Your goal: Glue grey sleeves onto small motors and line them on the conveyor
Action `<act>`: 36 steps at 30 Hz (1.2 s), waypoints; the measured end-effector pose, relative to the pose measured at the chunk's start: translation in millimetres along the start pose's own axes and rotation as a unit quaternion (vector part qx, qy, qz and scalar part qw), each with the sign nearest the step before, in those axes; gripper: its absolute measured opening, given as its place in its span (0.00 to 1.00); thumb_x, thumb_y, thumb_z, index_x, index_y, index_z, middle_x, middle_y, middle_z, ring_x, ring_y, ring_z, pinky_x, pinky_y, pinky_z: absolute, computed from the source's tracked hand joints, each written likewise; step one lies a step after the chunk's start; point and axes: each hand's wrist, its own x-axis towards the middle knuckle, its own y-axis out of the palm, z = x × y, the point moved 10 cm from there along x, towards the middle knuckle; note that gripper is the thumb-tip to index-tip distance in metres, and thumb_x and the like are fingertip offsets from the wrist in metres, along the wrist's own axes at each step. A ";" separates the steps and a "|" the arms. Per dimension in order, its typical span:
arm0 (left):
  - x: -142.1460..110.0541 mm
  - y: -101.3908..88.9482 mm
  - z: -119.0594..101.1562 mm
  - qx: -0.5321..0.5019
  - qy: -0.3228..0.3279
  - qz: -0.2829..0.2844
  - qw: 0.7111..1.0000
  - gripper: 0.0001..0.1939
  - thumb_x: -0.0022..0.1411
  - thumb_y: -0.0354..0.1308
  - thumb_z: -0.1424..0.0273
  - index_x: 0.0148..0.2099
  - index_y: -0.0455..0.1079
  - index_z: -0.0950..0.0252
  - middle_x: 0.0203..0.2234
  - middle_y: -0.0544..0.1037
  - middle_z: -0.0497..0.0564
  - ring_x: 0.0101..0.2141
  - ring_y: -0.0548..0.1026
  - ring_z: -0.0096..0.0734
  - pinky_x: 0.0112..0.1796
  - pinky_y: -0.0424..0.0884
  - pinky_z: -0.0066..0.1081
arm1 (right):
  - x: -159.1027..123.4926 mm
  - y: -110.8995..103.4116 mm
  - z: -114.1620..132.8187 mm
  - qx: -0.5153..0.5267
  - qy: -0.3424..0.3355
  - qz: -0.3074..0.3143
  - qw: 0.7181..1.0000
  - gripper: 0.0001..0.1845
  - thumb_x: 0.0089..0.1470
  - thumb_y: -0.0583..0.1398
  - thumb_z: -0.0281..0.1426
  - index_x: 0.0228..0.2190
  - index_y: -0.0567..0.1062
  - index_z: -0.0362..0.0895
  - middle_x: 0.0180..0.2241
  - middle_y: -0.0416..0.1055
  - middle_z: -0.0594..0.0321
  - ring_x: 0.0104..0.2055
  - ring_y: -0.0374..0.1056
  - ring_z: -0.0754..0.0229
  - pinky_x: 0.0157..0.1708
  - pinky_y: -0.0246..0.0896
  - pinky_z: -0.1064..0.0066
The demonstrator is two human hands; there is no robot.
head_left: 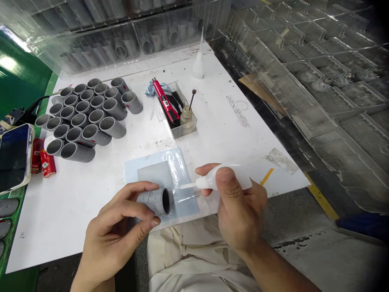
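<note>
Left hand (117,229) curled around light, stiff grey pipe (151,199), gripped by its barrel; right hand (240,211) pinching soft squeeze bottle (226,179).

Bright even light, darkened right corners, curved wide-angle edges

A flat white worktop (243,134) is backed by tiers of clear, compartmented plastic bins (121,36) stacked along its far edge, and more clear plastic bins (334,81) are ranked to its right, with a brown cardboard sheet (261,91) wedged among them. A worn grey concrete floor (306,247) is seen below, marked by a yellow painted stripe (322,200). At the left, a glossy green surface (18,81) is crossed by bright reflected light
</note>
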 end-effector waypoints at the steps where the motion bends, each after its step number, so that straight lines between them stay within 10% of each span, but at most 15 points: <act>1: -0.1 -0.5 1.2 -0.009 -0.005 -0.004 1.000 0.16 0.66 0.67 0.85 0.44 0.80 0.56 0.52 0.84 0.49 0.57 0.80 0.36 0.48 0.79 0.28 | -0.1 -0.7 -1.3 0.009 0.005 -0.001 1.000 0.18 0.69 0.66 0.49 0.36 0.89 0.52 0.23 0.76 0.66 0.28 0.75 0.60 0.28 0.71 0.70; 36: -3.8 -7.7 15.5 -0.073 -0.079 -0.062 0.992 0.08 0.68 0.70 0.75 0.46 0.82 0.56 0.50 0.87 0.54 0.53 0.85 0.41 0.43 0.83 0.27 | 1.1 -4.4 2.0 0.038 0.000 -0.011 0.999 0.18 0.68 0.67 0.49 0.37 0.89 0.50 0.26 0.78 0.63 0.27 0.74 0.59 0.28 0.73 0.68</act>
